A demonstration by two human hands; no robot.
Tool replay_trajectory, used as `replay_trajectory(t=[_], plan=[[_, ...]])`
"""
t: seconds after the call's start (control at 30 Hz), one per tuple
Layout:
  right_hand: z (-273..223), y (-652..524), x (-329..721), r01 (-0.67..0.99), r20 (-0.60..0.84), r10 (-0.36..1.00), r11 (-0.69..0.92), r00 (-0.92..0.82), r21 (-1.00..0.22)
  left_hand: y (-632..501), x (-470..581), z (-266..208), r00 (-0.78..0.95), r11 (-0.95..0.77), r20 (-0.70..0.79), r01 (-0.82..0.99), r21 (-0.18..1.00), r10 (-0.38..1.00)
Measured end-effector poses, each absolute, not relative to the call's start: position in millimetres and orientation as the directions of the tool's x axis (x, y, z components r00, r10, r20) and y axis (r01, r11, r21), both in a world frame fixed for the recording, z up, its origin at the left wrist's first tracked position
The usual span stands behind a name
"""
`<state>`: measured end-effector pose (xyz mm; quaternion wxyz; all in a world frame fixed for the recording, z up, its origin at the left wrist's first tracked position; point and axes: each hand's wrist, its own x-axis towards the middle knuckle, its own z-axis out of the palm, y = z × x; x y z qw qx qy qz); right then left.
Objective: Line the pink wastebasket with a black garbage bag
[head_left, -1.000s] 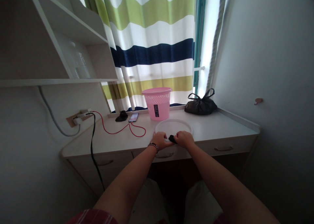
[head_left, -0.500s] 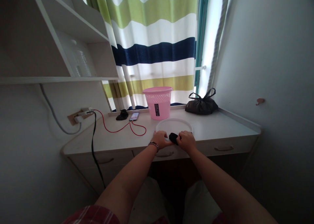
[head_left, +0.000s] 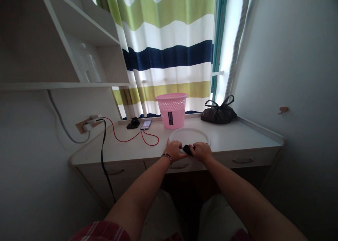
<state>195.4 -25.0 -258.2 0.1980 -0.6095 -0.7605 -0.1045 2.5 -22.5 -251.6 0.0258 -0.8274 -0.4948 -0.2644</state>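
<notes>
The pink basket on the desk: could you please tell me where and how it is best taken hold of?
Probably by the left and right of its rim, coming from the near side: the pink basket stands upright, tapering downward below that jutting rim, and the curtain hangs behind it.

Bin (head_left: pixel 173 112) behind ring (head_left: pixel 189 129) (bag (head_left: pixel 218 114) right)

Daylight comes through the curtain (head_left: pixel 169 37) beyond the hands (head_left: pixel 175 150), with white glare (head_left: pixel 230 37) past them to the right, while below them it is very dark and the outer edges look stretched.
</notes>
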Motion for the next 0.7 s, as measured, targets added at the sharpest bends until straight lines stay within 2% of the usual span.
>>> replay_trajectory(t=[0.4, 0.6, 0.7], plan=[[-221, -29, 192, 0.955, 0.406, 0.880, 0.292, -0.248, -0.050, -14, -3, -254, 0.411, -0.499, 0.397, 0.854, 0.148, 0.821], [-230, -17, 215, 0.917, 0.248, 0.891, 0.399, -0.380, -0.028, -14, -4, -255, 0.424, -0.503, 0.403, 0.857, 0.110, 0.811], [-237, -10, 227, 0.924, 0.225, 0.903, 0.382, -0.366, -0.032, -15, -4, -255, 0.444, -0.520, 0.391, 0.847, 0.109, 0.806]])
